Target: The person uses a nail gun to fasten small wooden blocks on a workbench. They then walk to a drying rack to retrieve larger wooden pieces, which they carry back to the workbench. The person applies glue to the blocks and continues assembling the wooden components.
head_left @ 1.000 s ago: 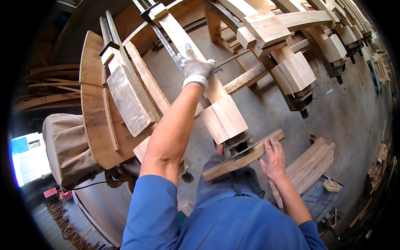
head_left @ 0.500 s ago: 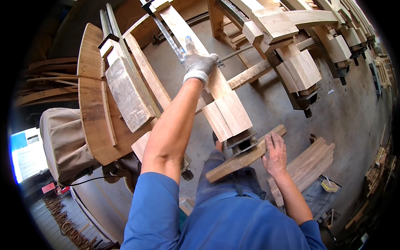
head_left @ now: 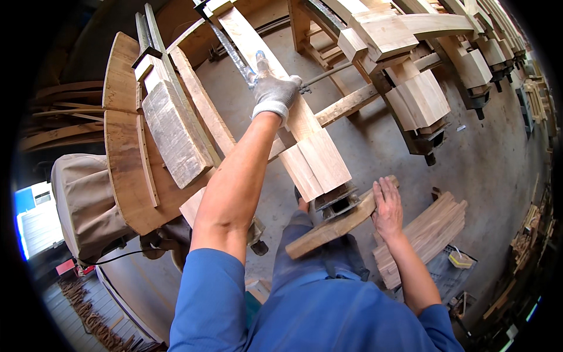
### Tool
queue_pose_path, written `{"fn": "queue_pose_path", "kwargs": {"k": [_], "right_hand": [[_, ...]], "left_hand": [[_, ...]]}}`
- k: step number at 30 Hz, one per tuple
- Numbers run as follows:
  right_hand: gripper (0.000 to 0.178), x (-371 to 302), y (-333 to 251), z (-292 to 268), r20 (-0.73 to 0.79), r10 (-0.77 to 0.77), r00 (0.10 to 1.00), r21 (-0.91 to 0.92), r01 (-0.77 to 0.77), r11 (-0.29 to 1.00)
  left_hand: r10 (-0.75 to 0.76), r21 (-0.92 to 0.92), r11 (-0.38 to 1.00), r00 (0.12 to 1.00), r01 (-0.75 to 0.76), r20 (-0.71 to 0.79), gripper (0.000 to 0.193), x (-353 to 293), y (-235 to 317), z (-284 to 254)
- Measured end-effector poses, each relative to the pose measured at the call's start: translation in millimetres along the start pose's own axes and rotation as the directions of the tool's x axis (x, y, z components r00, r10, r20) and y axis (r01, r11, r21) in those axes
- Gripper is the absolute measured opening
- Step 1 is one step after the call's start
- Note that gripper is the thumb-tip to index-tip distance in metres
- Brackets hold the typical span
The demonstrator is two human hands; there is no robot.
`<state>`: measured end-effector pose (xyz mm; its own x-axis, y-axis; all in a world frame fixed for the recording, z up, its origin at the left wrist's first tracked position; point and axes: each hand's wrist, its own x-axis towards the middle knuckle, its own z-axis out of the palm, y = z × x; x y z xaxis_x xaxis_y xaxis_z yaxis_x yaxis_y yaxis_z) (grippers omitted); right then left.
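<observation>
The left hand (head_left: 273, 91), grey-gloved, lies spread across the long pale wooden board (head_left: 303, 119); the bare right hand (head_left: 387, 212), fingers nearly straight, touches the brown wooden bar (head_left: 329, 231) beside the dark metal clamp end (head_left: 336, 199)

Metal clamp (head_left: 338, 202) under pale wooden blocks (head_left: 315, 165); grey floor (head_left: 487, 158) bearing small white scrap (head_left: 461, 127), timber strips (head_left: 524, 236).
</observation>
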<state>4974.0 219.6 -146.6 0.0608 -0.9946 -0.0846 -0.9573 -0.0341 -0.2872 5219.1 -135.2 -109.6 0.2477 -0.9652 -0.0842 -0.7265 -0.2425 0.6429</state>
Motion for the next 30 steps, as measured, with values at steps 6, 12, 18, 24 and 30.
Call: {"fn": "queue_pose_path", "kwargs": {"k": [6, 12, 18, 24, 30], "right_hand": [[0.062, -2.8, 27.7, 75.2, 0.059, 0.039, 0.997, 0.307, -0.056, 0.95], [0.051, -20.0, 11.2, 178.3, 0.728, 0.213, 0.652, 0.655, -0.571, -0.495], [0.045, -34.1, -77.2, 141.8, 0.804, -0.267, 0.531, 0.523, -0.846, -0.108], [0.083, -70.3, -116.3, 45.3, 0.506, -0.603, 0.617, 0.201, -0.764, -0.613], [0.127, -47.0, -70.3, -91.6, 0.506, -0.02, 0.862, 0.645, -0.394, -0.655]], "left_hand": [[0.001, -0.051, 0.999, 0.997, 0.003, 0.083, 0.11, -5.8, 5.9, -9.7], [0.025, 0.002, 1.0, 1.0, -0.025, 0.008, 0.113, -4.0, 5.0, -2.6], [0.036, 0.039, 0.999, 0.999, -0.035, -0.027, 0.111, -4.2, -0.5, 2.3], [-0.026, 0.03, 0.999, 0.987, 0.022, 0.161, 0.118, -0.1, -0.7, -0.8], [-0.017, -0.116, 0.993, 0.993, 0.031, 0.12, 0.114, -6.7, 3.7, -11.4]]}}
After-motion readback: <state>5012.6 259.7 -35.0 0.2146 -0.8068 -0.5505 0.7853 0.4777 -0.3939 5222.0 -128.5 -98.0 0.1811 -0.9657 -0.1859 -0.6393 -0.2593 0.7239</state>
